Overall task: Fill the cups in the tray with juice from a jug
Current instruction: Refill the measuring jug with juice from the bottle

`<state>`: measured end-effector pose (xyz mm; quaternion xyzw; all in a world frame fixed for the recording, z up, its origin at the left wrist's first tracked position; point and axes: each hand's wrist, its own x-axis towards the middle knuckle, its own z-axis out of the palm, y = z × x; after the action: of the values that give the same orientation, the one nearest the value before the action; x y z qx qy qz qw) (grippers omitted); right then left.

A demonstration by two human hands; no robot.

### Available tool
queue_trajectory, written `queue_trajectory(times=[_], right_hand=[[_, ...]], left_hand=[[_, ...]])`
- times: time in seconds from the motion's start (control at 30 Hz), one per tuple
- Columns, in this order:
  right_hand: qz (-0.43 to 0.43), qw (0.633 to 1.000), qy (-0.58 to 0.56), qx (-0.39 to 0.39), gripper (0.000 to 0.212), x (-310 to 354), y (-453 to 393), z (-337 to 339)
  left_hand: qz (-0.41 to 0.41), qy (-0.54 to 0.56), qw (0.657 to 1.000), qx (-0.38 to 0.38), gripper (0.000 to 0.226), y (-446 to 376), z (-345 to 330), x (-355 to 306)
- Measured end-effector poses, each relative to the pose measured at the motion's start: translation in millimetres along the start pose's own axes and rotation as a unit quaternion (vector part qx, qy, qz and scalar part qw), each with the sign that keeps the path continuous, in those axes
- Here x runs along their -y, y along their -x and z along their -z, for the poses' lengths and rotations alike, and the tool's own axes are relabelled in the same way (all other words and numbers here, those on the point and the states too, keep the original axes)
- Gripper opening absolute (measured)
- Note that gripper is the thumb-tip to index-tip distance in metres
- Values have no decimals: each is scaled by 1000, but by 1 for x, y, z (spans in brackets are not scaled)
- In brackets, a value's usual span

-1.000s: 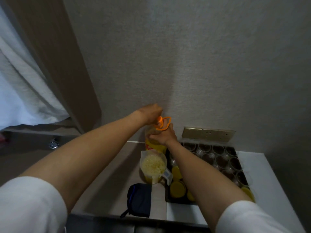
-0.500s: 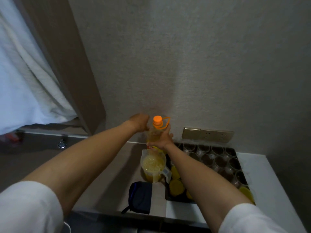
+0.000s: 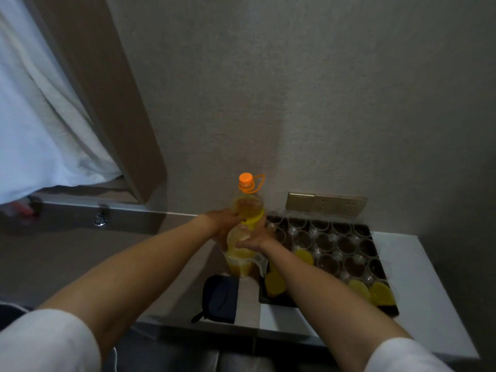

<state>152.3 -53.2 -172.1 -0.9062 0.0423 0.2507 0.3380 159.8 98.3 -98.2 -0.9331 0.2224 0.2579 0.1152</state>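
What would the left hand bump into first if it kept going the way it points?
Probably the juice bottle: the left hand already touches its side. Past the bottle stands the wall, though depth is hard to judge here.

1. A dark blue zip pouch (image 3: 220, 299) lies flat on the table (image 3: 408, 288), near its front edge.
2. A brass-coloured socket plate (image 3: 326, 204) sits on the grey wall (image 3: 322, 89) just above the table's back edge.
3. A white curtain (image 3: 40, 124) hangs at the left beside a brown panel (image 3: 107, 89).
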Motion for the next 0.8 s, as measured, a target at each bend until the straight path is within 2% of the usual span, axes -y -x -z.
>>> queue_trajectory(times=[0.17,0.27,0.37,0.5,0.63,0.8], right_hand=[[23,995,55,74,131,-5,4,-6],[42,995,53,73,132,-12,8,-9],[48,994,60,77,122,-14,11,-7],[16,996,56,63,140,-18,10,-14],[16,998,19,50,133,-22,15,-16],[39,998,17,41,131,-22,16,-15]], left_hand=[[-14,-13,999,33,126,-2,-9,-14],[-12,-12,998,52,136,-3,-10,-20],[-11,-17,998,57,141,-6,-13,-24],[-21,-26,998,49,141,-15,-19,-25],[-37,-57,998,13,140,-19,-24,-25],[-30,-2,1000,2,133,-19,-23,-20]])
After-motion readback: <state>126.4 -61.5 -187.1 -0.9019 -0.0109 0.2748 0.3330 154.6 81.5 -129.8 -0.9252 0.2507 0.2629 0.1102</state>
